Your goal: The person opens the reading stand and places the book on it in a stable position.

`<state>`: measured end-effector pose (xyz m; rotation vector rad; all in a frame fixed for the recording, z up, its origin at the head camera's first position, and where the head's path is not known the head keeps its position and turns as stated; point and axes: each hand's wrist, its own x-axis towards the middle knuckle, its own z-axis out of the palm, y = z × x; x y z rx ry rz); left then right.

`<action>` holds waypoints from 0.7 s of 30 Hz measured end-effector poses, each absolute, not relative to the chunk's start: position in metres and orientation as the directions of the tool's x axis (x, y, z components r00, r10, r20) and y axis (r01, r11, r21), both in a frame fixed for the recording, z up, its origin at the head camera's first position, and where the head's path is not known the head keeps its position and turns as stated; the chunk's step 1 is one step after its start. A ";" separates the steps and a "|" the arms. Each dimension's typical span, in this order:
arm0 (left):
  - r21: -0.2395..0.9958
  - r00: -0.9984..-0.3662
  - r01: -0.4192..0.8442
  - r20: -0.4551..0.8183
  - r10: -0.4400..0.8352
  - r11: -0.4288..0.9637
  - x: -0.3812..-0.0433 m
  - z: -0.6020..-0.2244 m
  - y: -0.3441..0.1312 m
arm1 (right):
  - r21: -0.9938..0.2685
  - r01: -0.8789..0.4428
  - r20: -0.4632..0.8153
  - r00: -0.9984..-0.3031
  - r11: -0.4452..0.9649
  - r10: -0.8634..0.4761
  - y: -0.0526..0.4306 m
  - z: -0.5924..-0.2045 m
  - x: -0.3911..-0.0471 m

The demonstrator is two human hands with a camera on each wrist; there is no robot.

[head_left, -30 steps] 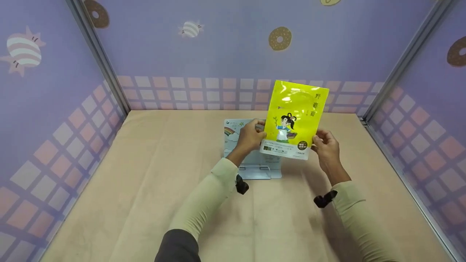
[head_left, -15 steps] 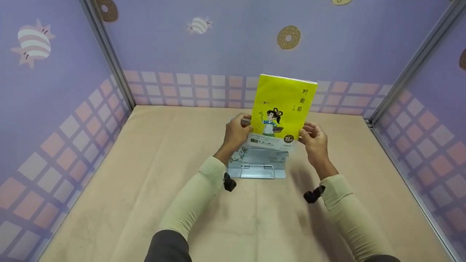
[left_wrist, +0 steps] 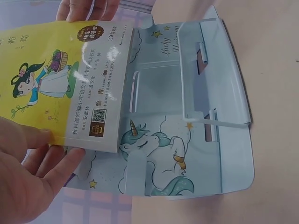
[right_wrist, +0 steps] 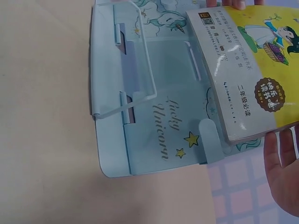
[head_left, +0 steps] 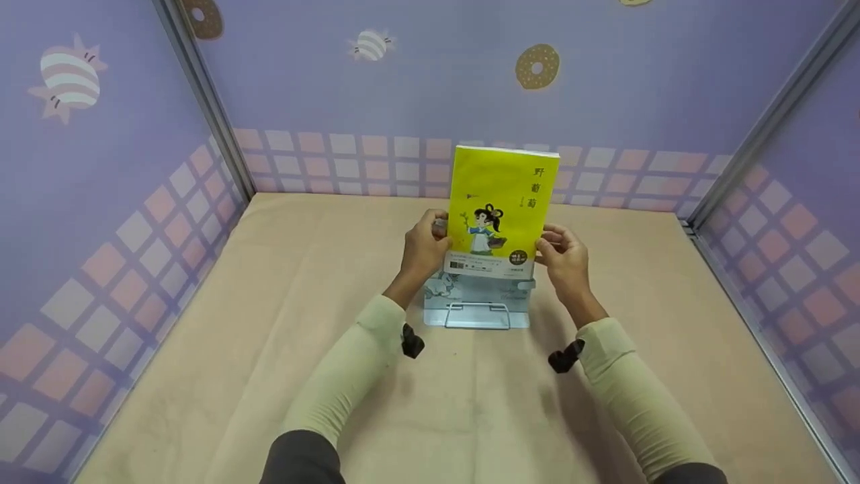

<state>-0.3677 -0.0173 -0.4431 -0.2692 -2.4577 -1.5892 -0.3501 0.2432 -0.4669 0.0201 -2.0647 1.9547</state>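
A yellow book (head_left: 500, 205) with a cartoon girl on its cover is held upright by both hands just above a pale blue unicorn book stand (head_left: 478, 302). My left hand (head_left: 422, 247) grips the book's lower left edge, my right hand (head_left: 563, 255) its lower right edge. In the left wrist view the book (left_wrist: 60, 88) lies in front of the stand's back panel (left_wrist: 187, 116), with my left hand (left_wrist: 32, 172) pinching the cover. The right wrist view shows the book's bottom edge (right_wrist: 233, 88) above the stand (right_wrist: 154, 102), near its wire page holder (right_wrist: 122, 100).
A beige cloth-covered table (head_left: 269, 323) lies inside a booth with purple patterned walls (head_left: 376, 87). Metal frame posts (head_left: 201, 94) stand at the back corners. Black wrist straps (head_left: 411, 341) sit on both cream sleeves.
The book has moved left and down, from tilted and off to the right to upright in front of the stand. Both hands came with it.
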 end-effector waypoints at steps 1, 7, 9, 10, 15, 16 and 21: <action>0.878 -0.964 0.258 0.264 0.041 0.404 -0.368 -0.444 -0.018 | -0.975 -0.207 0.219 -0.957 0.082 0.189 0.243 -0.468 -0.351; 0.875 -0.966 0.243 0.256 0.026 0.418 -0.366 -0.446 -0.021 | -0.976 -0.186 0.204 -0.963 0.118 0.174 0.239 -0.470 -0.350; 0.873 -0.967 0.241 0.254 0.025 0.423 -0.366 -0.447 -0.022 | -0.976 -0.179 0.199 -0.966 0.127 0.166 0.238 -0.470 -0.349; 0.872 -0.967 0.241 0.254 0.027 0.427 -0.365 -0.447 -0.023 | -0.976 -0.176 0.196 -0.967 0.129 0.162 0.237 -0.470 -0.348; 0.858 -0.963 0.257 0.268 0.039 0.444 -0.364 -0.449 -0.023 | -0.976 -0.173 0.192 -0.971 0.136 0.140 0.235 -0.472 -0.346; 0.856 -0.963 0.258 0.268 0.043 0.448 -0.364 -0.449 -0.023 | -0.975 -0.173 0.191 -0.972 0.138 0.136 0.235 -0.473 -0.346; 0.846 -0.967 0.242 0.250 0.046 0.475 -0.363 -0.453 -0.022 | -0.972 -0.154 0.179 -0.975 0.176 0.131 0.235 -0.475 -0.344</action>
